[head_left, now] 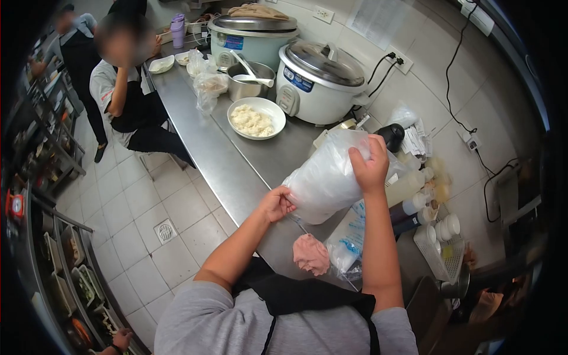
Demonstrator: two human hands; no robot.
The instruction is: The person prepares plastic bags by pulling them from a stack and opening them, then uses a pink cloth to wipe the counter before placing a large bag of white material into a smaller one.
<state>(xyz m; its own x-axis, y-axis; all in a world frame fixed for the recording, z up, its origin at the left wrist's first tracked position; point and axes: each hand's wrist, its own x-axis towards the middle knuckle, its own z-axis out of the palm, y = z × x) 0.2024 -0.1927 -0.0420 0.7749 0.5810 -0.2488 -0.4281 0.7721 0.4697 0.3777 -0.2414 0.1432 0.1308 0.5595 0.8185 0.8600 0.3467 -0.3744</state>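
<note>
A large, whitish translucent plastic bag (325,177) is held up over the steel counter between my two hands. My left hand (277,204) pinches its lower left edge, fingers closed. My right hand (370,163) grips the upper right end, with the thumb on the near side. What the bag contains, if anything, cannot be made out. Just below it on the counter lies a crumpled pink cloth (311,254). Beside the cloth is a clear plastic packet with blue print (348,239). A white bowl of pale, lumpy food (254,120) stands beyond the bag.
Two large rice cookers (322,83) (251,38) stand against the wall, near a steel pot (245,83) with utensils. Bottles (408,204) and a white basket (441,251) are at right. A seated person (139,112) is across the counter's left edge; shelves (71,278) line the left.
</note>
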